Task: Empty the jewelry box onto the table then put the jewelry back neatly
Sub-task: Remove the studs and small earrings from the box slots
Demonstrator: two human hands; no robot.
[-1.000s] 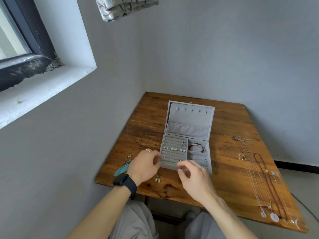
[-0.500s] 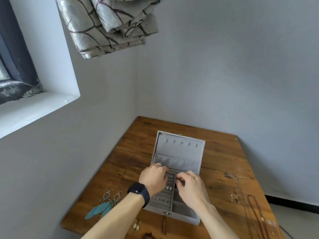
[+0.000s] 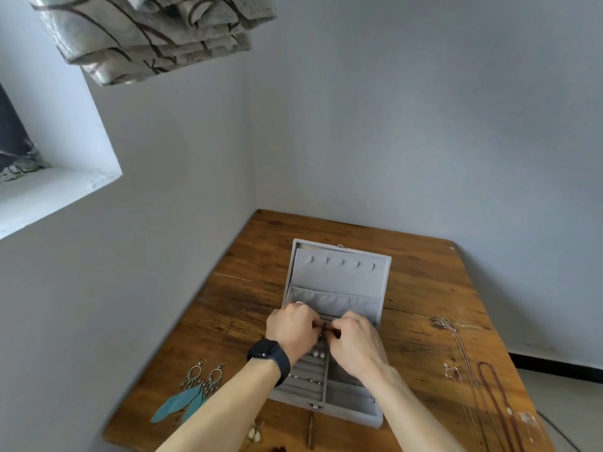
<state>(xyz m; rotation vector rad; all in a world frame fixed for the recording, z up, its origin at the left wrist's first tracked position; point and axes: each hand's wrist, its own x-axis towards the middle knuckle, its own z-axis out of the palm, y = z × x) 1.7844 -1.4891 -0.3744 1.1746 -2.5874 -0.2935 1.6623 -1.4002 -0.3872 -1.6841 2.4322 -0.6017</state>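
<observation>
An open grey jewelry box (image 3: 337, 282) stands on the wooden table (image 3: 421, 298), lid upright with a row of hooks. My left hand (image 3: 290, 331), a black watch on its wrist, and my right hand (image 3: 354, 344) meet over the far end of the ring rolls. Both hands pinch a small dark piece of jewelry (image 3: 323, 328) between their fingertips. Pearl studs (image 3: 319, 354) and several small earrings (image 3: 308, 380) sit in the ring rolls. The right-hand compartments are mostly hidden under my right arm.
Two teal feather earrings (image 3: 187, 394) lie left of the box. Thin chains (image 3: 466, 370) and a dark red bead necklace (image 3: 499, 399) stretch along the table's right side. Small shell earrings (image 3: 256, 433) lie near the front edge. Walls border the table at left and back.
My view tilted upward and moved closer to the box. Both hands moved from the box's front edge to the far end of the ring rolls and came together on a small piece.
</observation>
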